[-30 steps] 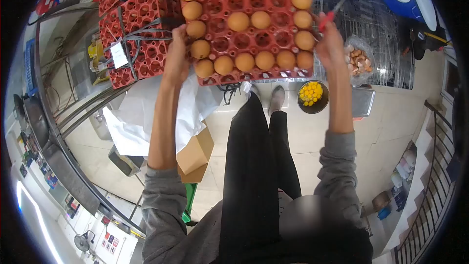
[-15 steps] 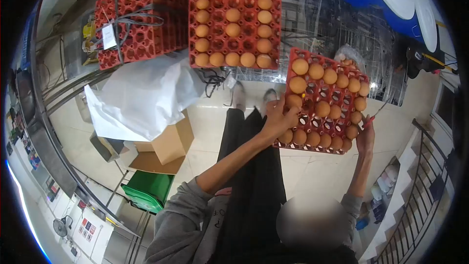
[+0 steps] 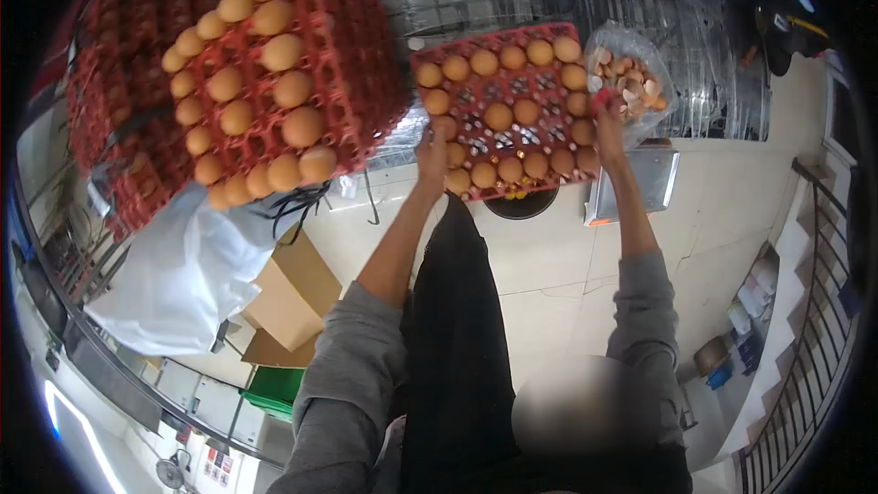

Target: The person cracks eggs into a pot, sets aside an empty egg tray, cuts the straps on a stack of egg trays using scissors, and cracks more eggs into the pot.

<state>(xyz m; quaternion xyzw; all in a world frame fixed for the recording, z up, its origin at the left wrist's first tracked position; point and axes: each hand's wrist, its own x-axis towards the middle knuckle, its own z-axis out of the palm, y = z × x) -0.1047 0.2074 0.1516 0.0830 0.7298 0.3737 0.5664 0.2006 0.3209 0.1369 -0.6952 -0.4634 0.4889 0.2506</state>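
A red egg tray [image 3: 471, 133] is held level between both hands over the wrapped surface's front edge. Brown eggs ring its border, and two [image 3: 512, 114] sit in the middle. My left hand [image 3: 433, 157] grips the left side, fingers closed on the rim. At the right side, my right hand [image 3: 608, 128] holds the tray's edge along with a red-handled tool [image 3: 604, 99], whose far end I cannot make out. To the left stands a tall stack of red trays [image 3: 352, 64], its top tray bearing eggs [image 3: 236, 117] in a similar border pattern.
A clear bag of eggshells [image 3: 631, 82] lies beside my right hand. Below the held tray is a dark bowl [image 3: 521, 208], partly hidden, with yolks. A metal tray [image 3: 654, 178], white plastic sheet [image 3: 174, 284], cardboard box [image 3: 293, 297] and strapped tray stack [image 3: 110, 119] are also around.
The held tray has moved up and left from the lower right, onto the wrapped surface's edge beside the shell bag. The view has shifted, and the egg-topped stack appears farther left.
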